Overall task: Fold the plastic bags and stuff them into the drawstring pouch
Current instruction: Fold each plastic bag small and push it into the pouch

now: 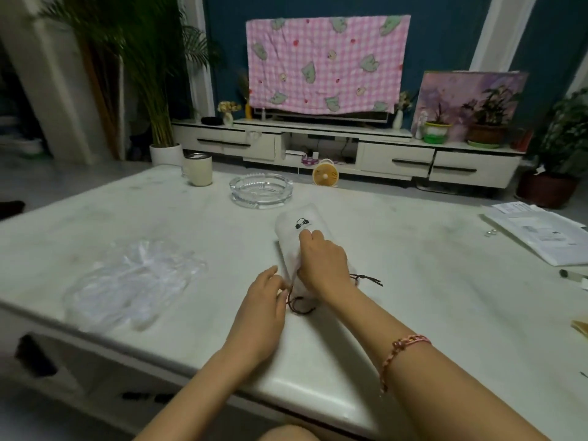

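Note:
A white drawstring pouch (294, 226) with a small black logo lies on the pale table (413, 265), its mouth toward me. My right hand (323, 261) lies on top of the pouch with curled fingers gripping its fabric. At the pouch mouth my left hand (265, 300) pinches the edge near the dark brown drawstring (300, 308). The cord's other end (369, 278) trails out to the right of my right wrist. A crumpled clear plastic bag (133, 281) lies flat on the table to the left, apart from both hands.
A glass ashtray (261, 189) sits just beyond the pouch, a cream mug (197, 169) farther left. Papers (537, 230) lie at the table's right edge. The table's front edge runs close to me. Behind are a TV cabinet, a small fan and potted plants.

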Available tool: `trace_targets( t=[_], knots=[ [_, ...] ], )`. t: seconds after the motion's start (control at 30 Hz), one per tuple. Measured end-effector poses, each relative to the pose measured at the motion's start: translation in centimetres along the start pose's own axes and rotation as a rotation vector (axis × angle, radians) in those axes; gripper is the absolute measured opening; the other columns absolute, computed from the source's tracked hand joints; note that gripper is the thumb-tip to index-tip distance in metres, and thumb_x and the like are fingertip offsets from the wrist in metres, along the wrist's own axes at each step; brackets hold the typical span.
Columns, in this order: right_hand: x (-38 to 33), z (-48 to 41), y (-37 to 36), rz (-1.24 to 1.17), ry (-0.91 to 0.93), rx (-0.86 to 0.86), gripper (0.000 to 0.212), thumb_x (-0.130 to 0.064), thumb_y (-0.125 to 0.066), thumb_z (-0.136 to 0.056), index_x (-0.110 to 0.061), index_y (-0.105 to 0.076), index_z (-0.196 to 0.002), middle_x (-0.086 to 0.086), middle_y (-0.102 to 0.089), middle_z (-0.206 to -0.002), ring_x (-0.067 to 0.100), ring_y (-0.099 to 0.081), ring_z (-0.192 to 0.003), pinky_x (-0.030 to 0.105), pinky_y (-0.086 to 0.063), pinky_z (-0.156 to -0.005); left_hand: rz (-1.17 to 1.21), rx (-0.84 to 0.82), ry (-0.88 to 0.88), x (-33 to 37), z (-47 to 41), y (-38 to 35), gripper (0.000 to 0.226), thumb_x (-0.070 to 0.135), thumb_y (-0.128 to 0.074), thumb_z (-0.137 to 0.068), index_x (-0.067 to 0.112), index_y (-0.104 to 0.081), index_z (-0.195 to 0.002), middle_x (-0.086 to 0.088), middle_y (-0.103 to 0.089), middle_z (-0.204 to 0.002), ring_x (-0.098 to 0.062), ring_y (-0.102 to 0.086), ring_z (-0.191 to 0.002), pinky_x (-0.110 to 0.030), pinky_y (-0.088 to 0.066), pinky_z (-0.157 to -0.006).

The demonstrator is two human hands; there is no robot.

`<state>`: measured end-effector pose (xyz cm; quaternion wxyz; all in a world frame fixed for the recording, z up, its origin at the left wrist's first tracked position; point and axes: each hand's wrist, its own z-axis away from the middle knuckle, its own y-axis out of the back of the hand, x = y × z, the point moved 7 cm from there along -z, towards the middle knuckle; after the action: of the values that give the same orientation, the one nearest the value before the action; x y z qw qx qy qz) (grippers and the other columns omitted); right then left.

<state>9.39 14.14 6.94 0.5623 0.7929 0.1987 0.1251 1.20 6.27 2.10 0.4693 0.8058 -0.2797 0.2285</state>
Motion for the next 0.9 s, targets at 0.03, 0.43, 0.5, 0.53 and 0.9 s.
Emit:
trace_targets(
  t=[0.03,0.43,0.5,0.53,0.9],
  knots=[
    [0.2,-0.5,-0.5,-0.014,-0.007,-0.029,0.032,-0.014,-0.045,-0.093,-0.006,-0.038,-0.123,0.013,-0.045,-0.124,0.033,-0.052,-0.107,0.033,-0.027,-0.068,-0.044,0.014,0.028,-0.8,0.3,0.5,0.020,0.012,-0.042,-0.098,0.010,-0.056,-0.112,-0.004,-0.036,-0.147,-0.013,-0.028,-0.138,-0.008,-0.015,-0.101],
    [-10.2,-1.9,1.7,-0.134,0.188,0.065,0.036,-0.014,-0.048,-0.090,-0.010,-0.048,-0.125,0.010,-0.046,-0.125,0.028,-0.042,-0.112,0.034,-0.034,-0.089,-0.505,0.023,0.228,-13.0,3.9,12.1,0.027,0.020,-0.035,-0.101,0.010,-0.058,-0.112,-0.006,-0.057,-0.117,-0.028,-0.044,-0.125,-0.031,-0.027,-0.106],
    [-12.4,-1.2,1.6,-0.206,0.255,0.015,0.036,-0.017,-0.048,-0.091,-0.013,-0.047,-0.127,0.008,-0.045,-0.127,0.026,-0.041,-0.115,0.033,-0.033,-0.092,-0.492,0.076,0.221,-13.1,4.0,12.9,0.022,0.010,-0.040,-0.097,0.009,-0.061,-0.089,-0.004,-0.060,-0.091,-0.026,-0.054,-0.106,-0.031,-0.038,-0.095],
    [-13.1,-0.9,1.4,-0.245,0.264,-0.017,0.035,-0.017,-0.048,-0.091,-0.014,-0.048,-0.126,0.007,-0.045,-0.127,0.026,-0.041,-0.116,0.032,-0.033,-0.094,-0.505,0.091,0.218,-13.1,4.1,13.1,0.020,0.007,-0.044,-0.096,0.008,-0.061,-0.086,-0.004,-0.060,-0.087,-0.026,-0.055,-0.109,-0.032,-0.035,-0.103],
    [-13.2,-2.4,-4.2,-0.437,-0.129,-0.325,0.073,-0.056,-0.063,-0.081,-0.010,-0.044,-0.134,0.015,-0.043,-0.134,0.031,-0.039,-0.127,0.038,-0.034,-0.103,-0.198,-0.017,-0.330,-8.2,6.3,8.5,0.009,0.018,-0.046,-0.089,0.024,-0.052,-0.091,0.002,-0.064,-0.090,-0.010,-0.055,-0.094,-0.014,-0.017,-0.108]
  ],
)
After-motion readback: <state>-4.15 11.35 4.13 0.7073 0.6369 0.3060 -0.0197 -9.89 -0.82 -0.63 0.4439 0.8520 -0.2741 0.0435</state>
